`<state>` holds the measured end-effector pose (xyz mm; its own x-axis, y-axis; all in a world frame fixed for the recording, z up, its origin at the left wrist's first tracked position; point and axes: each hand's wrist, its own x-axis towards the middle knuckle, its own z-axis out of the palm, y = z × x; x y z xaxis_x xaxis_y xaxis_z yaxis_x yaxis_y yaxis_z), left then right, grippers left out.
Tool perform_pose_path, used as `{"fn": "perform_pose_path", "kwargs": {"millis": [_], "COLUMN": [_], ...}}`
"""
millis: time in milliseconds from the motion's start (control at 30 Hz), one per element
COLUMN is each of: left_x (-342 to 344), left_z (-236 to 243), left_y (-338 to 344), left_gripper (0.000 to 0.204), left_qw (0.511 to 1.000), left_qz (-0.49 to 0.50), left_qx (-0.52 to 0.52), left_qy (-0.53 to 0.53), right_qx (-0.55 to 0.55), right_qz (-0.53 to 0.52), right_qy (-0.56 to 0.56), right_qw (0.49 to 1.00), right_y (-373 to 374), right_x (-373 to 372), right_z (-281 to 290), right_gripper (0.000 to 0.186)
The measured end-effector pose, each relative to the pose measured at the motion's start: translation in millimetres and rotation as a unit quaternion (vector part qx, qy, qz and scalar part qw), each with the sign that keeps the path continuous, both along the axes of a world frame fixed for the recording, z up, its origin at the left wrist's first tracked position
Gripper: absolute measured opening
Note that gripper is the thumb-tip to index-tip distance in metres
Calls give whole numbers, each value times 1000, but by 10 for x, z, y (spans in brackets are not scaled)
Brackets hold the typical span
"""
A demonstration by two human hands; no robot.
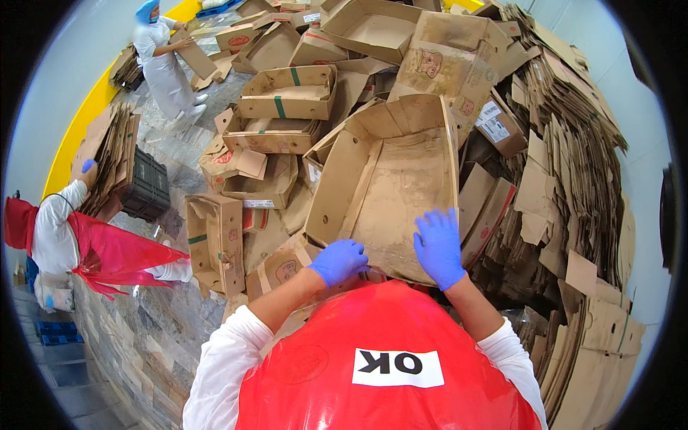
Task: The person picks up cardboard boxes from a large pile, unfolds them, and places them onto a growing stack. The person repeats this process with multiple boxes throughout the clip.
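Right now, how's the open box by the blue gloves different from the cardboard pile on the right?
The open box has standing walls; the cardboard pile is mostly flattened sheets. The box is one container; the pile, many layers. The right hand is at the box; no hand touches the pile. Both are brown cardboard.

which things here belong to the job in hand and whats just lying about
Likely in the job:
large open box at the left hand and right hand
loose boxes around it
flattened cardboard, right

Seemingly just lying about:
blue pallet, lower left
blue piece, top left
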<state>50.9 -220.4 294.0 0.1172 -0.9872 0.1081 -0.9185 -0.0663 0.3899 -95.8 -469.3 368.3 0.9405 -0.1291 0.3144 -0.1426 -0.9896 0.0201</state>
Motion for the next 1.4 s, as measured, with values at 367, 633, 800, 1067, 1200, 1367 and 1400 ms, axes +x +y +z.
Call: {"fn": "perform_pose_path", "kwargs": {"millis": [367, 633, 800, 1067, 1200, 1367, 1400], "left_x": [412, 741, 785, 1034, 1311, 2380, 2469], "left_z": [-97, 264, 412, -390, -6, -414, -443], "left_y": [300, 319, 135, -553, -669, -81, -9], "left_gripper": [23, 37, 73, 95, 107, 91, 80], "left_qw": [991, 943, 871, 929, 870, 767, 723], "left_qz": [14, 89, 174, 368, 450, 519, 498], "left_qx": [113, 107, 187, -14, -158, -276, -276], "left_qy": [64, 301, 419, 25, -123, 256, 390], "right_qx": [329, 425, 472, 454, 464, 487, 490], "right_qz": [-333, -367, -316, -230, -236, -186, -178], "right_qy": [4, -97, -183, -283, -312, -350, -359], "right_qw": [884, 822, 803, 813, 795, 778, 774], "right_y": [-809, -719, -458, -429, -522, -684, -706], "right_x": [-577, -806, -751, -529, -646, -592, -589], "right_z": [-711, -950, -470, 705, 1040, 1307, 1307], "right_gripper": [32, 24, 24, 32, 32, 33, 33]}}
